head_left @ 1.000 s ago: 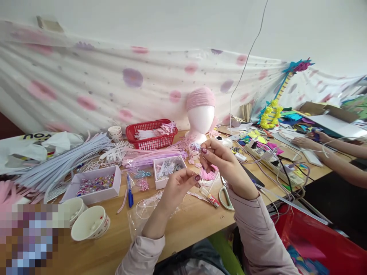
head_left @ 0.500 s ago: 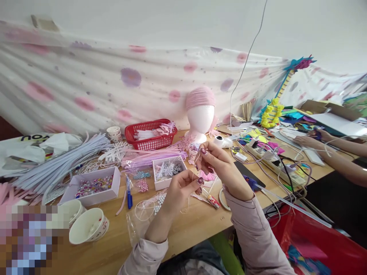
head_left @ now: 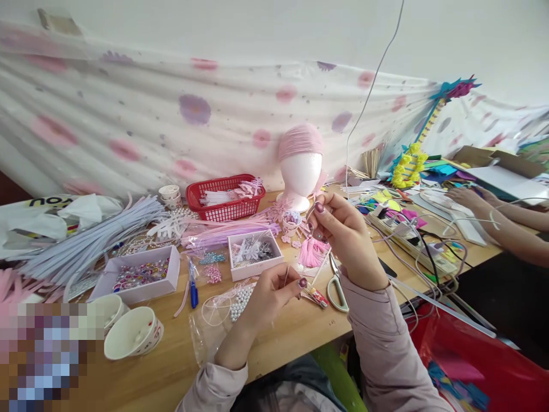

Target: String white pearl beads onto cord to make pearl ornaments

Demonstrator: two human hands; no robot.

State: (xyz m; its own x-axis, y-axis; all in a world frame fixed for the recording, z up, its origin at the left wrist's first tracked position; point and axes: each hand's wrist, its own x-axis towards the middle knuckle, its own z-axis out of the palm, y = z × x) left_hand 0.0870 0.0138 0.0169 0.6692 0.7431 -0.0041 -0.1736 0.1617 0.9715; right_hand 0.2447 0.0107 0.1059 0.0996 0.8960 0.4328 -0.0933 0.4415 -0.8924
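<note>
My left hand is closed in a pinch over the table, with a short bit of thin pale thread showing at the fingertips. Higher and to the right, my right hand also pinches a fine strand that curves out beside its thumb. How the two strands connect is too faint to make out. Beneath the hands lie a red-and-white tube, scissors with pale handles and a pink tassel. Near my left wrist are white pearl beads and a loop of white cord.
A foam head with a pink wrap stands behind the hands, right of a red basket. White boxes of beads, paper cups and pipe cleaners lie left. Rightward are a power strip and another person's arms.
My hands have moved apart; the right has shifted right and up, the left slightly down. The scissors and pink tassel now show more fully. The other person's hands have shifted slightly.
</note>
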